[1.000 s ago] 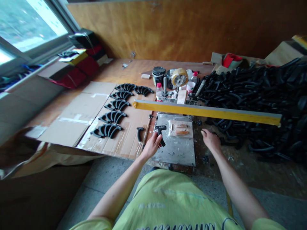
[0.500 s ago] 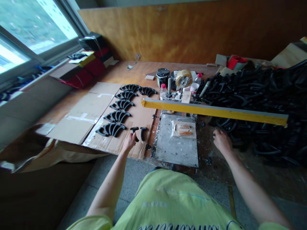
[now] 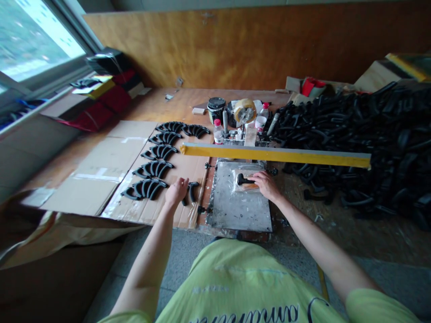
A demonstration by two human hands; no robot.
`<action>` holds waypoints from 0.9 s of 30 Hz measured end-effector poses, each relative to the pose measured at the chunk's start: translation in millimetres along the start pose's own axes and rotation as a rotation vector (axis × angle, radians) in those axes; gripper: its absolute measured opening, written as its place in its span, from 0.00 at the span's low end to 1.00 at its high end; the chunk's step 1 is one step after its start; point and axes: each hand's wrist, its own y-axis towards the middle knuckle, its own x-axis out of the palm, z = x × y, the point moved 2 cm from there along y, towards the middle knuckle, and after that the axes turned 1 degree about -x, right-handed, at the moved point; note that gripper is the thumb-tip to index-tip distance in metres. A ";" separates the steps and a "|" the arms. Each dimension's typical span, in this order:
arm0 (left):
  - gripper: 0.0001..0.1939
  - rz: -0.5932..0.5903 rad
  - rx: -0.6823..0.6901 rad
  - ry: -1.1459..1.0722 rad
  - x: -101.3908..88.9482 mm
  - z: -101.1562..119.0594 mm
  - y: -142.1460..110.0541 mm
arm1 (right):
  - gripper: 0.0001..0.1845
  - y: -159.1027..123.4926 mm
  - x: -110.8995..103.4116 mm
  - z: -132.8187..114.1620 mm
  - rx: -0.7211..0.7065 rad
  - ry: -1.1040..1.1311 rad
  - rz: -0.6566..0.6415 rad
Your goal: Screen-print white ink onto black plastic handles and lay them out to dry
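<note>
My right hand (image 3: 266,185) is closed on one end of a black T-ended handle (image 3: 241,180), holding it above the small plastic-wrapped block (image 3: 251,187) on the grey metal plate (image 3: 240,211). My left hand (image 3: 177,192) is on the cardboard (image 3: 182,217) with its fingers pinched together over a black curved handle (image 3: 184,202). Only that handle's lower end shows; the fingers hide its top. Just to the right lies another curved handle (image 3: 193,192). Rows of similar black handles (image 3: 148,188) are fanned out to the left.
A yellow-edged bar (image 3: 276,154) spans above the plate. Behind it stand a black tub (image 3: 216,109), a tape roll (image 3: 244,111) and red-capped bottles (image 3: 218,130). A large heap of black handles (image 3: 323,130) covers the right side. Red boxes (image 3: 111,105) sit by the window.
My right hand has moved left from beside the heap to over the plate and now shows a black handle. My left hand has shifted slightly over its handle. The camera view has turned right.
</note>
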 end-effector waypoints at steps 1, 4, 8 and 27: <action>0.23 0.055 0.060 -0.144 -11.9 18.5 0.1 | 0.21 -1.9 0.4 -3.5 -0.007 -0.044 -0.002; 0.26 0.196 0.228 -0.808 -50.7 82.5 -7.7 | 0.19 -6.8 -0.3 -17.7 -0.021 -0.175 -0.002; 0.26 0.148 0.389 -1.318 -86.8 148.2 -31.5 | 0.21 -9.4 -15.4 -28.3 -0.103 -0.379 0.006; 0.34 -0.225 0.116 -1.084 67.1 77.9 -60.2 | 0.04 94.3 -33.3 -28.6 0.080 -0.343 -0.069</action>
